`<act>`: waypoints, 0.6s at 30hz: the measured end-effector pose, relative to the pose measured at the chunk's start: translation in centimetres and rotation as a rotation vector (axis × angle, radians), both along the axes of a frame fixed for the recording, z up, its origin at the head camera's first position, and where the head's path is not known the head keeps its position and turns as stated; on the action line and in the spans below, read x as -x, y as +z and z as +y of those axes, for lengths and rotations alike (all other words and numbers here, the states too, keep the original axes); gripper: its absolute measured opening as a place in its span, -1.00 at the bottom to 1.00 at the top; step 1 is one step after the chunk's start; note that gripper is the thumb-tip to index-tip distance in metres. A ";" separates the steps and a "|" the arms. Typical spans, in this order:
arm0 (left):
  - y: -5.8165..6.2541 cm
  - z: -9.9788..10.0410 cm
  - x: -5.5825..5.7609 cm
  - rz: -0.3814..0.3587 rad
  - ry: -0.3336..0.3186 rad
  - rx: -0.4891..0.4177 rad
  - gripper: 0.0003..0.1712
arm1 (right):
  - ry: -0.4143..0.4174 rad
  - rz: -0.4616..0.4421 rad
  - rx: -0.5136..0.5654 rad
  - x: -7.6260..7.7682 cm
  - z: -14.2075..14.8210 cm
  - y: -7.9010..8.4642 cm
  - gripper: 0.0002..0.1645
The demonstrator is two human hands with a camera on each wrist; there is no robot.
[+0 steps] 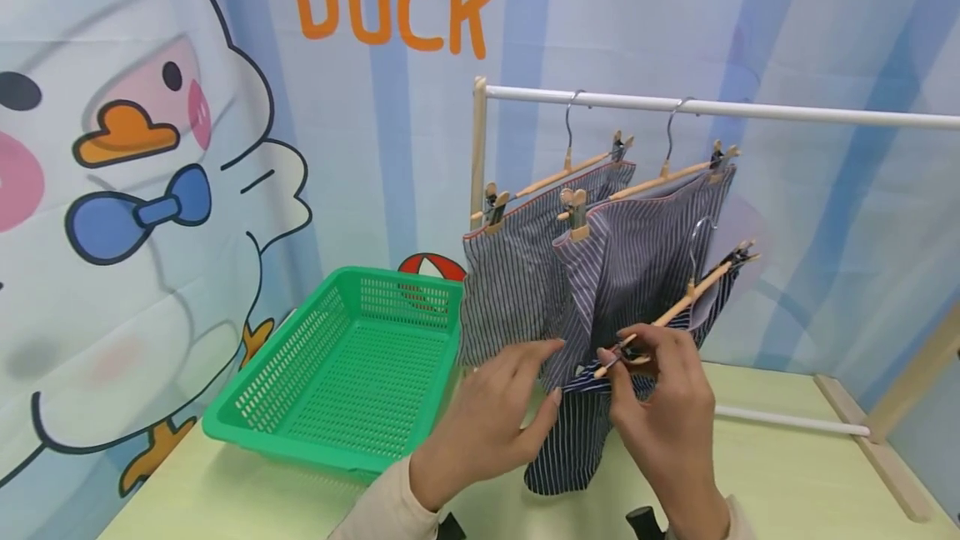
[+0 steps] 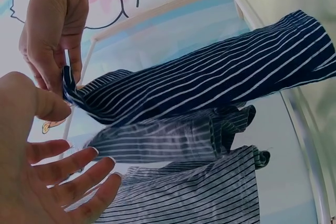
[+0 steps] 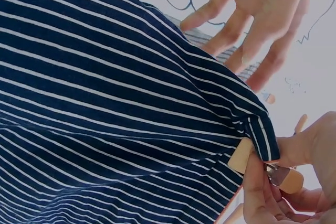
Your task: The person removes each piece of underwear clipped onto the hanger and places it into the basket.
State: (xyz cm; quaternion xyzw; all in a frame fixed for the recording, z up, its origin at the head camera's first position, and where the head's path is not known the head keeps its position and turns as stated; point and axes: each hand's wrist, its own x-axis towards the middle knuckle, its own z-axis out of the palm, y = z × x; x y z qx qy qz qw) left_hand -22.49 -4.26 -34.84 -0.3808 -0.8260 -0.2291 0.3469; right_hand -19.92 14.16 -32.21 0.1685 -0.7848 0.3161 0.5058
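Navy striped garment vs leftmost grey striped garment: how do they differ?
Colour: navy garment is dark with white stripes; leftmost garment looks paler with dark stripes.
Support: navy garment's hanger is off the rail; leftmost garment's hanger hooks over it.
Contact: right hand pinches a clip at the navy garment; leftmost garment's hanger is untouched.
Both: striped, clipped to hangers.

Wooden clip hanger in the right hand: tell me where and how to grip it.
Take the wooden clip hanger by the middle of its bar, just below the metal hook, probably best from above. The bar looks slim and bare there, and the hook stands free of the white rail. The right hand pinches the near clip, and the navy striped pants hang beneath.
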 end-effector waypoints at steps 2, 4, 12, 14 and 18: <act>0.0 0.0 -0.1 0.001 0.000 0.010 -0.45 | -0.002 -0.004 -0.005 -0.1 -0.3 -0.1 -0.58; 0.0 0.1 -0.3 -0.006 -0.003 0.017 -0.44 | -0.004 -0.007 -0.008 -0.2 -0.5 -0.2 -0.58; -0.3 0.4 -0.6 -0.060 -0.045 0.036 -0.41 | 0.019 0.016 -0.013 -0.3 -1.4 -0.6 -0.57; -0.3 0.4 -0.6 -0.072 -0.049 0.036 -0.41 | 0.020 0.010 -0.012 -0.4 -1.6 -0.7 -0.57; -0.3 0.5 -0.7 -0.118 -0.081 0.009 -0.38 | 0.011 -0.011 -0.033 -0.8 -2.2 -0.9 -0.56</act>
